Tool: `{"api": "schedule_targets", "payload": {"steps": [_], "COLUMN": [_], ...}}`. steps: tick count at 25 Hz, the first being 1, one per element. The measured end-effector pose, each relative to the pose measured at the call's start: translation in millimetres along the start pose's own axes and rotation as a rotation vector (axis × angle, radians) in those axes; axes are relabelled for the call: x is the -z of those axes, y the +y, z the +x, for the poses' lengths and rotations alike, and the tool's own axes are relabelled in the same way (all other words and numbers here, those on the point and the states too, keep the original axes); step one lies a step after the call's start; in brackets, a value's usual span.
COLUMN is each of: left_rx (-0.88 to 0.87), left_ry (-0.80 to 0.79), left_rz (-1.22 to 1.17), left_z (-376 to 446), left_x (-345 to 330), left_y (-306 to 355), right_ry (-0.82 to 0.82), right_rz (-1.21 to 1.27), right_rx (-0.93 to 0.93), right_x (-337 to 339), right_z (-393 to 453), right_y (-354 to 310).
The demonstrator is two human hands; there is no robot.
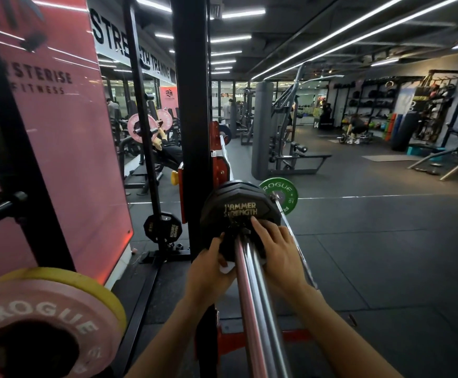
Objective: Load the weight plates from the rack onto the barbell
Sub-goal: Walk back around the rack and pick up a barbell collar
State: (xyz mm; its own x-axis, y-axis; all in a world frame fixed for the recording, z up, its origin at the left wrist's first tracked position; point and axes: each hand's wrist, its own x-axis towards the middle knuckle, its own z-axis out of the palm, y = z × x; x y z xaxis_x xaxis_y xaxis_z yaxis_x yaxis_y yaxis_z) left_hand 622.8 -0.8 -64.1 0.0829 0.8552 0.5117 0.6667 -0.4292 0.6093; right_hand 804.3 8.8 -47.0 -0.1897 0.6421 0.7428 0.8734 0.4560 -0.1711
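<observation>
A chrome barbell sleeve (pixel 252 290) runs away from me toward a black Hammer Strength plate (pixel 238 203) stacked with others on it. My left hand (pixel 208 268) grips the plate's lower left edge, thumb curled over it. My right hand (pixel 279 252) lies on the plate's face to the right of the sleeve, its fingers stretched toward the hub. A black collar or clamp seems to sit at the hub between my hands, partly hidden. A pink Rogue plate (pixel 39 326) with a yellow plate (pixel 67 276) behind it hangs on the rack at lower left.
A black rack upright (pixel 192 105) stands just left of the plates. A small black plate (pixel 162 227) hangs on a storage peg low down. A green Rogue plate (pixel 279 195) sits on another bar behind. Open rubber floor (pixel 372 255) spreads to the right; machines and people stand far off.
</observation>
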Motion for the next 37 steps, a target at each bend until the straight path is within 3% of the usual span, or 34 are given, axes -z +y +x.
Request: {"api": "schedule_targets", "payload": {"steps": [7, 22, 27, 37], "left_rx": [-0.079, -0.162, -0.162, -0.193], "left_ry": [0.122, -0.038, -0.039, 0.093], "left_rz": [0.003, 0.272, 0.266, 0.157], "left_z": [14, 40, 40, 30], "left_x": [2, 8, 3, 5], "left_y": [20, 26, 23, 18], "right_ry": [-0.043, 0.010, 0.091, 0.046], "right_rz": [0.015, 0.036, 0.058, -0.167], "right_rx": [-0.038, 0.131, 0.053, 0.325], "right_x": [-6, -6, -8, -2], "right_z": [-2, 10, 9, 27], "right_y": [4, 22, 15, 25]}}
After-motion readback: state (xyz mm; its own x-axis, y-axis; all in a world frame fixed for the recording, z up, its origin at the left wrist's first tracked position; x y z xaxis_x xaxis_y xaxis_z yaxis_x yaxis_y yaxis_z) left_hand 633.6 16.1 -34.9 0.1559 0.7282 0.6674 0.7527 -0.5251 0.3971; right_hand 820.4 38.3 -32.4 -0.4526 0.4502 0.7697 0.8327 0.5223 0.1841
